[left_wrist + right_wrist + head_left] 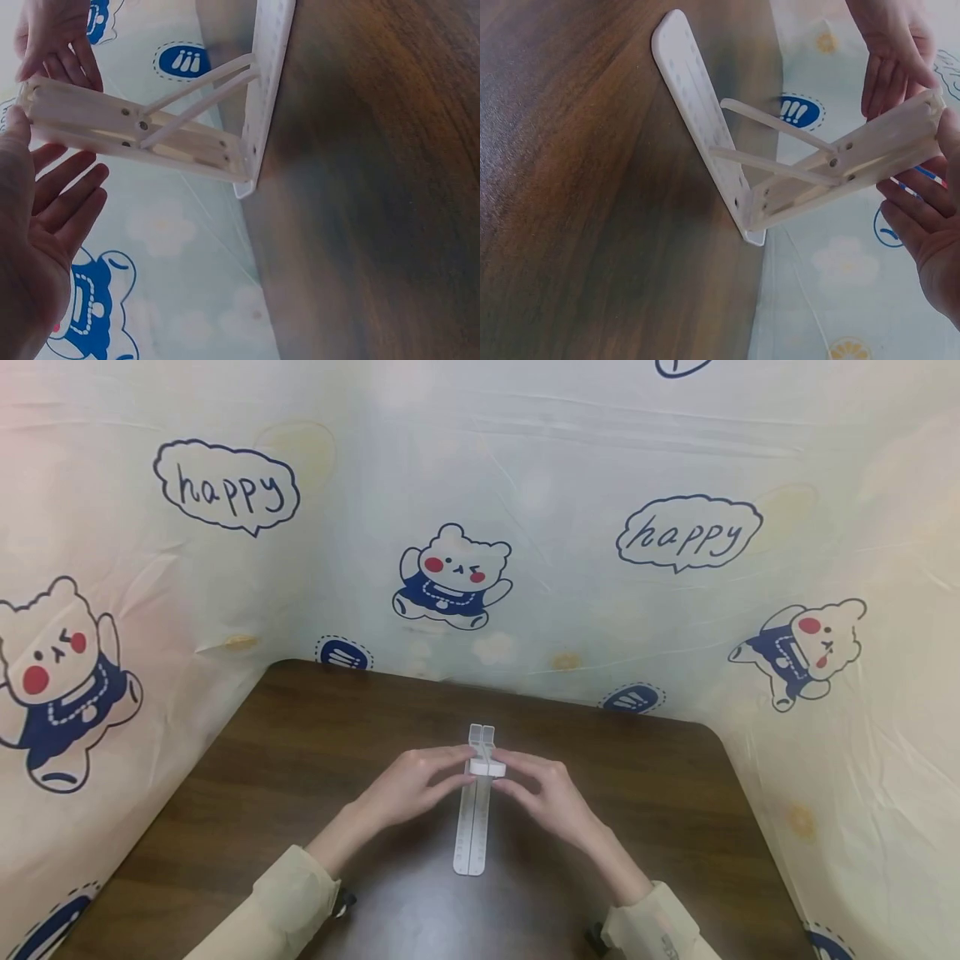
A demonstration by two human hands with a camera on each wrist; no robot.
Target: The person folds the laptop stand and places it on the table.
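A white folding stand (471, 835) lies with its long base on the dark table, its upper panel (180, 139) raised at an angle and held up by two thin struts (780, 124). My left hand (411, 787) pinches the panel's raised end from the left, thumb on the near side and fingers behind. From the right, my right hand (551, 793) pinches the same end in the same way. In the right wrist view, both hands are at the panel's top edge, the right hand (934, 217) nearer the camera. The fingers partly hide that edge.
The brown wooden table (300, 727) has rounded far corners. Behind it and at both sides hangs a pale cloth (555, 460) printed with bears and the word "happy". Light-coloured sleeves (288, 893) cover both forearms.
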